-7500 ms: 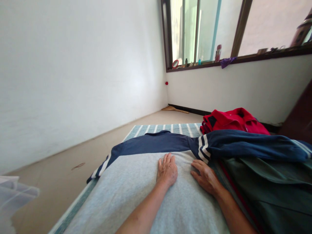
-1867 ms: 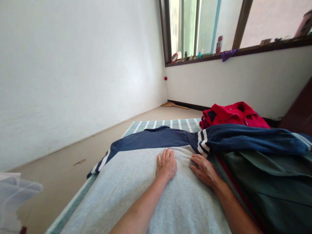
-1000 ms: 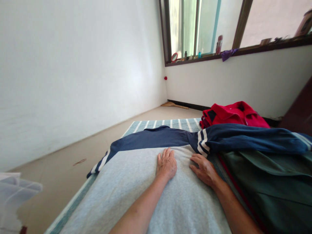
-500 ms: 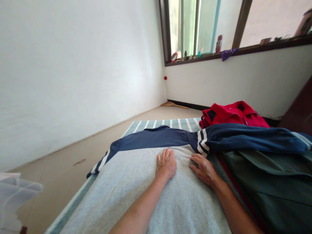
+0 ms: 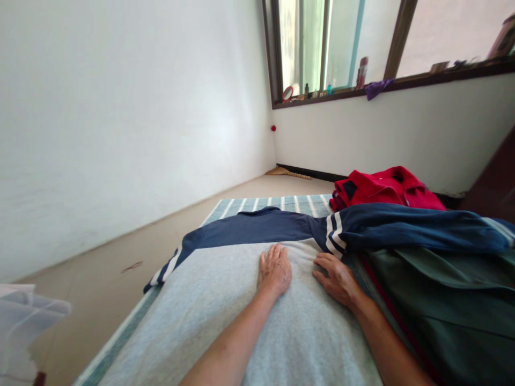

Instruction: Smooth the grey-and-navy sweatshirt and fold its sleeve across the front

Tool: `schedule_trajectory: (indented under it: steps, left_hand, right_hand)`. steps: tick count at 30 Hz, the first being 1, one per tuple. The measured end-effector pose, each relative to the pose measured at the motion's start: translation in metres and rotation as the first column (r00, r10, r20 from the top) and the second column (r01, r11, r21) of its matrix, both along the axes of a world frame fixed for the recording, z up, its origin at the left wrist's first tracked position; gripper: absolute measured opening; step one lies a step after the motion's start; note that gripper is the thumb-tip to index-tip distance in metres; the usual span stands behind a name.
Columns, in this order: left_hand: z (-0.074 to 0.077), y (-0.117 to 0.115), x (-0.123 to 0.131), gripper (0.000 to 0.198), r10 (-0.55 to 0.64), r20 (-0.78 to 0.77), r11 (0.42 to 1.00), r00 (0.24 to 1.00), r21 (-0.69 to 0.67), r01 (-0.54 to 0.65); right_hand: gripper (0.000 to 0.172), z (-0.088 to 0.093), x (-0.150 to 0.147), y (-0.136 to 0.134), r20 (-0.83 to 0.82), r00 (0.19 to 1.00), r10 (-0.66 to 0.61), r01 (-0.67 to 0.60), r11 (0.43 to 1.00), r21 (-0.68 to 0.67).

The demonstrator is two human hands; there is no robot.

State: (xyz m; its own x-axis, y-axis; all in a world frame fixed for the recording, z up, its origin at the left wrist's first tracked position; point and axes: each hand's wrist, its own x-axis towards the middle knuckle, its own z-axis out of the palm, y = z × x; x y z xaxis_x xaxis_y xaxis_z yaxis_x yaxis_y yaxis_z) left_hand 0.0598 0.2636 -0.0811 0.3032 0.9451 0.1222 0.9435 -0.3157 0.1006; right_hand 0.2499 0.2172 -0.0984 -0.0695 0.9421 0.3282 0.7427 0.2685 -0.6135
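A grey shirt with a navy yoke and white-striped sleeves (image 5: 225, 300) lies spread flat on a striped mat. My left hand (image 5: 275, 271) rests palm down on its grey chest, fingers stretched out and together. My right hand (image 5: 337, 280) lies flat beside it at the shirt's right edge, fingers extended toward the striped navy sleeve (image 5: 402, 230), which drapes over a dark green garment (image 5: 450, 300). Neither hand holds anything.
A folded red garment (image 5: 386, 188) sits behind the navy sleeve. The green-and-white striped mat (image 5: 277, 204) covers a beige floor beside a white wall. A window sill (image 5: 362, 92) carries small bottles and a purple cloth. White plastic (image 5: 24, 332) shows at the lower left.
Both hands stay flat on the grey shirt in the same place. Only the camera has shifted slightly since the earliest frame.
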Motion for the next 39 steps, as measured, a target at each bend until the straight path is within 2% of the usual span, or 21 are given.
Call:
schedule_trajectory:
  steps: [21, 27, 39]
  left_hand:
    - [-0.0024, -0.0002, -0.0005, 0.044, 0.002, 0.004, 1.000, 1.000, 0.005, -0.002]
    - [0.0013, -0.0003, 0.0004, 0.044, 0.010, -0.009, 1.000, 1.000, -0.027, -0.010]
    - [0.0022, -0.0037, 0.0011, 0.043, 0.001, 0.052, 0.999, 0.999, -0.038, 0.001]
  right_hand:
    - [0.027, -0.0002, 0.0008, 0.0006, -0.002, 1.000, 0.007, -0.007, 1.000, 0.006]
    - [0.026, -0.0003, 0.0005, 0.0002, -0.013, 1.000, 0.007, -0.007, 1.000, 0.005]
    - [0.030, -0.0054, 0.0019, -0.0019, 0.029, 0.999, 0.019, -0.020, 0.999, 0.046]
